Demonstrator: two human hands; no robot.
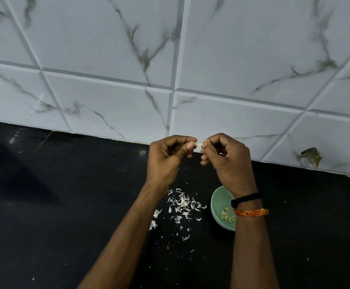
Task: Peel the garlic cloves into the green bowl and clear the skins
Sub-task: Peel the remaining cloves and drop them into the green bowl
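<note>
Head view, both hands [199,152] pinching garlic clove [199,145], long axis left-right.

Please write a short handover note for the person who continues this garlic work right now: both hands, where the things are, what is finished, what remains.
Left hand and right hand: raised above the counter, together pinching one garlic clove, mid-peel.
Green bowl: on the black counter, partly under the right wrist; a few peeled cloves lie inside.
Skins: scattered on the counter left of the bowl.
Done: some cloves peeled.
Left: finish this clove, drop it in the bowl, clear the skins. No unpeeled cloves are visible elsewhere.
</note>
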